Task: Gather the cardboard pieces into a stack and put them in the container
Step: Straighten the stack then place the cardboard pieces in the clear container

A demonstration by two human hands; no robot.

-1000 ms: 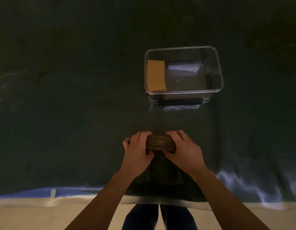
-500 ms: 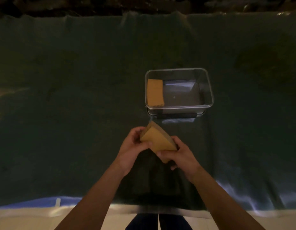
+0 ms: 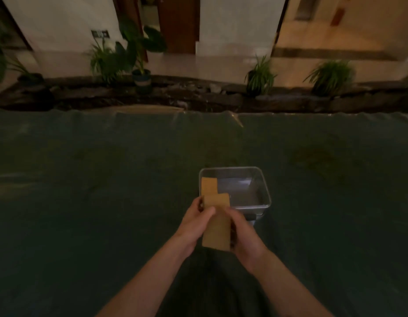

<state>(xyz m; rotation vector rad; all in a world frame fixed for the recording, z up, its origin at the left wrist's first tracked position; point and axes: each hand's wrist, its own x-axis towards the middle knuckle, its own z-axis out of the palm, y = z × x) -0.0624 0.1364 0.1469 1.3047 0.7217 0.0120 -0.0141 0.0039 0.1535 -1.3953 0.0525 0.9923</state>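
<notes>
From my end the feed is dim and warm-toned; the dark green cloth (image 3: 84, 213) swallows most of the light; the brightest area is the pale wall (image 3: 232, 19) at the top, lit perhaps by lamps out of frame; the clear container (image 3: 266, 191) shows a faint bluish sheen inside; the potted plants (image 3: 120, 56) are smeared by motion blur; the far edge of the cloth bows with wide-angle distortion; the forearms sink into shadow low down.
</notes>
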